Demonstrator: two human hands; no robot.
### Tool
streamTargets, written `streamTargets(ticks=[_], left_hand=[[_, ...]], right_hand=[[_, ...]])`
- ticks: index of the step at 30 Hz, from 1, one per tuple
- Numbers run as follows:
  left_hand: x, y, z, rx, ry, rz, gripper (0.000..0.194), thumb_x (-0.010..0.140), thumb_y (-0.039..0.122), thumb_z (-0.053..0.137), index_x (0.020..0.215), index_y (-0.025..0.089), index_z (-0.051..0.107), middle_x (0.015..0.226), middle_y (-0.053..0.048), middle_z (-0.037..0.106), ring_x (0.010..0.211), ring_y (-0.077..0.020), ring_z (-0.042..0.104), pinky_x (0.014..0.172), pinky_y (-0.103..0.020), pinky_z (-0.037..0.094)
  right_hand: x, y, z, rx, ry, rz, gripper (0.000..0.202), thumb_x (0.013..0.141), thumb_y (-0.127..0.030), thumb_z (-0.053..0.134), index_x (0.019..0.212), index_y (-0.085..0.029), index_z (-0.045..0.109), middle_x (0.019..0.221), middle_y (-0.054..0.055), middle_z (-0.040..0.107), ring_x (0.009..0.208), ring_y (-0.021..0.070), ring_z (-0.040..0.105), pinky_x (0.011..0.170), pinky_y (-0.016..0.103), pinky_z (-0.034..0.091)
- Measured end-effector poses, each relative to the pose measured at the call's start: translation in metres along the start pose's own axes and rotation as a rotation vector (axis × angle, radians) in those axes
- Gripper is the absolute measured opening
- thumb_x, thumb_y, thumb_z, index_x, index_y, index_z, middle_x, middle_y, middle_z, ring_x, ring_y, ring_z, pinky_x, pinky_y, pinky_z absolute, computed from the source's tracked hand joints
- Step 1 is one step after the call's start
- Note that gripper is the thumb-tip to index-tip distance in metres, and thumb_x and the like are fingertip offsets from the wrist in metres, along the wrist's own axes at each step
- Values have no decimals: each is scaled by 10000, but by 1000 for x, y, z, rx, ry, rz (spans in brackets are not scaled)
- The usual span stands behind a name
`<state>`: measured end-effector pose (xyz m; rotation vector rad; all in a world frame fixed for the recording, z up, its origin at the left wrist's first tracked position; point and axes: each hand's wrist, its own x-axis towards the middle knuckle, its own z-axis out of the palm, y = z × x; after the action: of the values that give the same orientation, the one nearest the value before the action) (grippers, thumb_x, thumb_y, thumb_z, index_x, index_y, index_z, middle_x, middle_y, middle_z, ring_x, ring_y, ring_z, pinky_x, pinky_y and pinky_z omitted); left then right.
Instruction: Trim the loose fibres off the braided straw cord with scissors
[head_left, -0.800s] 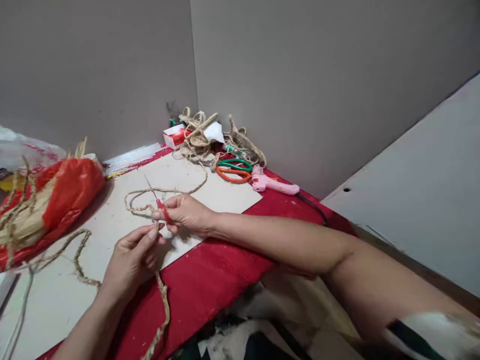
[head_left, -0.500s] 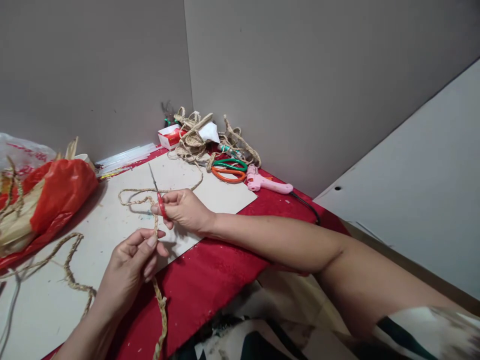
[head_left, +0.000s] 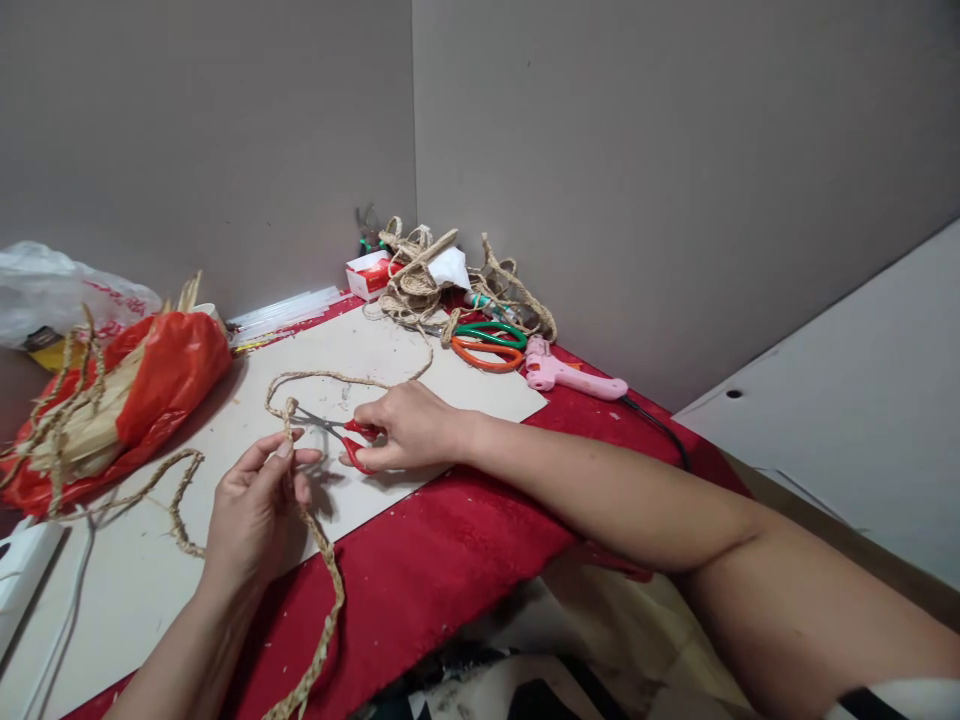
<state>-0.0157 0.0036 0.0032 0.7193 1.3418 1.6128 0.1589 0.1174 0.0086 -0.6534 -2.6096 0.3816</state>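
Note:
Between its thumb and fingers, my left hand (head_left: 255,500) pinches a braided straw cord (head_left: 328,580), whose lower part hangs toward the table's front edge. A short piece of the cord stands up above the fingertips. My right hand (head_left: 409,428) holds small scissors (head_left: 360,458) by their red handles. The scissors' blades are parted and point left, their tips at the cord just above my left fingertips. A thin stretch of cord loops over the pale board (head_left: 480,392) behind both hands.
Behind lie a heap of braided cord (head_left: 412,285), scissors with green and orange handles (head_left: 489,352), a pink glue gun (head_left: 574,378) and clear sticks (head_left: 289,312). At left are a red bag of straw (head_left: 187,365) and a white power strip (head_left: 26,575).
The scissors have turned from pointing away to pointing left, and their blades have opened at the cord. The view has shifted left, showing more of the bags and the power strip.

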Motion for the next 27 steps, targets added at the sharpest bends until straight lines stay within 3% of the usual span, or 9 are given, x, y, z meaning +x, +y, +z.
streamTargets(ticks=[5,11,27], left_hand=[[3,0,-2,-14,32,7,201,687,195,750,877,176,689,765,-59,736,529,-120,601,530,-229,479],[3,-4,-2,-20,60,4,229,638,202,790,852,162,720,731,-38,714,578,-123,610,543,-224,500],[3,-6,0,-11,95,-53,238,564,180,827,779,133,736,602,-35,659,553,-115,586,559,-215,508]], right_hand=[[-3,-6,-3,-245,-66,-41,412,770,-538,488,841,-177,673,714,63,706,631,170,599,542,269,224],[-1,-8,2,-340,-80,-61,441,821,-510,435,948,-153,662,795,102,720,702,221,652,575,293,304],[0,-11,5,-369,-158,-40,420,838,-499,427,891,-163,673,804,119,723,704,231,656,573,296,325]])
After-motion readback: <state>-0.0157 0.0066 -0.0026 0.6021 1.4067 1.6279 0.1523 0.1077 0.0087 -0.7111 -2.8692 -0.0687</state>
